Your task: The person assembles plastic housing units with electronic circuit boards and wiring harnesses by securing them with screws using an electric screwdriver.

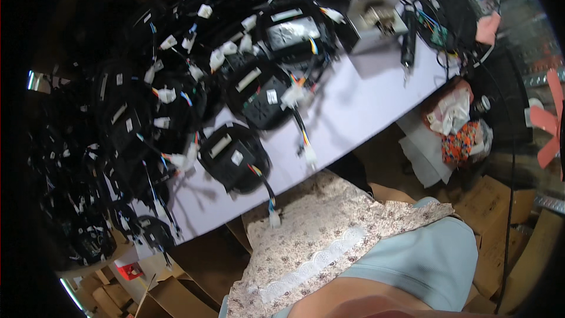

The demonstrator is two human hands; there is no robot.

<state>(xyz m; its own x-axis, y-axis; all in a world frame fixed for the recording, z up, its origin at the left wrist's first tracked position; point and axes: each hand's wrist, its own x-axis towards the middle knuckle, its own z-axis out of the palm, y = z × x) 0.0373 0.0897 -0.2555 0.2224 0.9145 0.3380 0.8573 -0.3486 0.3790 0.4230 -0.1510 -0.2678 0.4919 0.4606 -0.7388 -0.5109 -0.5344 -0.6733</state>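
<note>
Neither of my hands shows in the head view. Several round black units with circuit boards and wired white plugs cover the white table. Closest to the table's front edge lies one black unit, its cable hanging over the edge to a white connector. Behind it sits another black unit, with a white plug and a second cable end on the tabletop. A black pen-shaped electric screwdriver lies toward the right, its tip pointing at me.
An open box with small metal parts stands at the back of the table. More black units are piled at the left. Plastic bags hang or lie beyond the right edge. Cardboard boxes and a pink fan are at the right.
</note>
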